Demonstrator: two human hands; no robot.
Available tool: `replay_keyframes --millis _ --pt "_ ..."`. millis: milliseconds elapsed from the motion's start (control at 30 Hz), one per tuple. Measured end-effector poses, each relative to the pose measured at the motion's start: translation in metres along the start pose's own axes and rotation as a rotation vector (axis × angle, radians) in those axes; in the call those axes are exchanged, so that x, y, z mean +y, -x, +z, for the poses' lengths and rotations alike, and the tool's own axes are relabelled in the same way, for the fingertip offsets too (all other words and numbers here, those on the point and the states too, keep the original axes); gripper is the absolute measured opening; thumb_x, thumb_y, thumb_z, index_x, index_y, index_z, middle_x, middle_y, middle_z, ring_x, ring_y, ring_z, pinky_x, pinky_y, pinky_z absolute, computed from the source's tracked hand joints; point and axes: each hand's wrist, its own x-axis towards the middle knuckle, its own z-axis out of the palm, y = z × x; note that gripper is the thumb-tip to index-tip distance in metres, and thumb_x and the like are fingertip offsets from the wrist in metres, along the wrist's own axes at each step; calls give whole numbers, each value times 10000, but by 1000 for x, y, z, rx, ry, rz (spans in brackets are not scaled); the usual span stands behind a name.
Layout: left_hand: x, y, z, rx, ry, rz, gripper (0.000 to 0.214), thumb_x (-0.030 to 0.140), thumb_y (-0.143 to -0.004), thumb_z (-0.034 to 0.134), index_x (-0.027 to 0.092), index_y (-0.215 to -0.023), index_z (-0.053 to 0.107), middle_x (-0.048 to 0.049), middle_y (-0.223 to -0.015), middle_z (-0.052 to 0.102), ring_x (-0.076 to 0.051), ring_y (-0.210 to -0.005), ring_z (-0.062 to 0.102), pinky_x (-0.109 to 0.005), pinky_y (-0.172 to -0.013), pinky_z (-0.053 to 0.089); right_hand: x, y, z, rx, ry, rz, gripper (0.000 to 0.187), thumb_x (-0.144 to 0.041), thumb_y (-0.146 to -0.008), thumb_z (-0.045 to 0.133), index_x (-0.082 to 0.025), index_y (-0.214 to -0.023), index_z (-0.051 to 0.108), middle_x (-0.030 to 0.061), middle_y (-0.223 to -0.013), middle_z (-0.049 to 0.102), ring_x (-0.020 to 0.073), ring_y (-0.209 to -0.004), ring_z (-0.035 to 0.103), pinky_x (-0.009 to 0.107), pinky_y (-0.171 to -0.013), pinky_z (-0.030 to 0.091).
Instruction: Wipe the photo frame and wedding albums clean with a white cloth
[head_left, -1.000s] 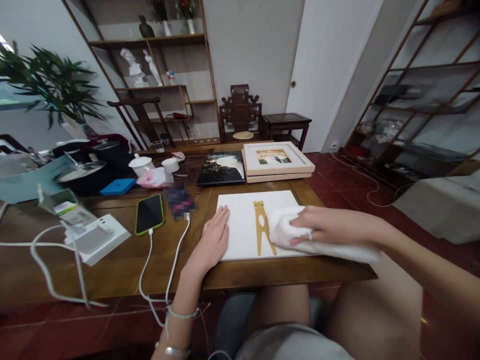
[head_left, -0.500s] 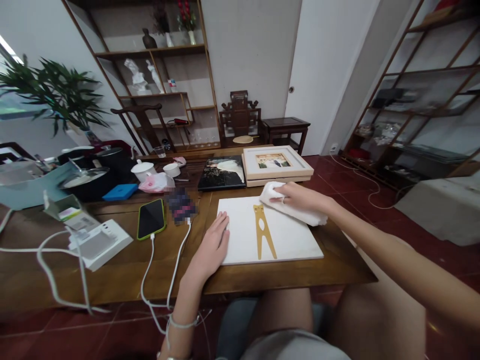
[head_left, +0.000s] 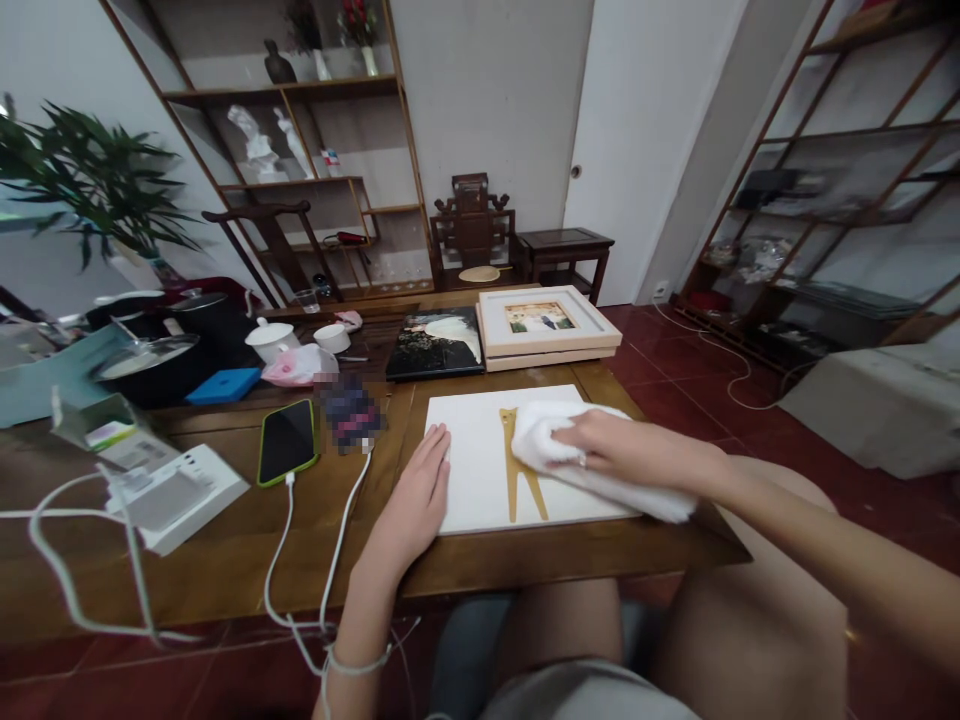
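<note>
A white flat board (head_left: 472, 470) lies on the wooden table (head_left: 480, 560) in front of me, with a gold cat-shaped figure (head_left: 513, 490) on its face. My left hand (head_left: 417, 490) rests flat on the board's left edge, fingers stretched out. In my right hand (head_left: 622, 450) is a bunched white cloth (head_left: 540, 430), pressed onto the board's right half. The cloth covers part of the gold figure, and its loose end trails past the board's right edge.
Beyond the board lie a framed photo (head_left: 555, 345) and a dark picture panel (head_left: 435, 342). To the left are a phone (head_left: 287, 443) on a cable, an opened white box (head_left: 187, 500), a blue box (head_left: 223, 386), a lidded white pot (head_left: 271, 338) and black pans (head_left: 150, 370).
My right hand has drawn the cloth from the board's far right edge toward me, over the middle right and onto the gold figure. My left hand stays on the left edge.
</note>
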Motion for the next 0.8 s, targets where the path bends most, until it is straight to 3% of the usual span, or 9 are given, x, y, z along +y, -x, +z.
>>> replay_keyframes --millis 167,300,400,600,700,800 --pt "1 2 -2 -33 -21 -24 478 268 -916 279 62 -1333 386 -143 -1457 317 -190 -1366 236 -391 -1134 177 35 -48 -6 135 72 107 205 -126 -844 424 -146 -950 599 106 -929 615 234 -886 545 290 -730 376" --pt "1 3 -2 -36 -23 -29 478 270 -918 278 65 -1339 377 -144 -1460 312 -189 -1368 228 -383 -1136 169 32 -73 0 171 110 41 168 -92 -823 446 -142 -873 599 110 -923 625 228 -883 556 295 -746 372" --pt "-1 2 -1 -31 -16 -15 467 270 -921 272 90 -1338 381 -138 -1459 315 -186 -1367 230 -396 -1133 176 11 -69 13 124 147 -41 160 -52 -788 478 -154 -834 593 101 -885 626 216 -843 575 293 -725 382" --pt "-2 0 2 -3 8 14 456 262 -915 283 92 -1319 408 -153 -1444 340 -202 -1357 259 -421 -1124 204 -42 -20 34 74 257 -345 176 -74 -797 497 -183 -899 590 125 -1016 609 229 -904 579 339 -772 397" --pt "-3 0 2 7 11 24 453 260 -914 285 101 -1319 411 -148 -1439 351 -202 -1356 262 -428 -1123 206 -44 -15 29 12 188 -327 154 -100 -799 508 -189 -897 587 90 -939 623 199 -820 583 301 -709 402" --pt "-3 1 2 2 19 17 453 272 -919 289 111 -1326 405 -134 -1449 338 -200 -1362 247 -416 -1125 199 -25 -34 15 10 94 -246 111 -110 -827 481 -175 -853 569 57 -796 610 178 -735 560 265 -649 380"
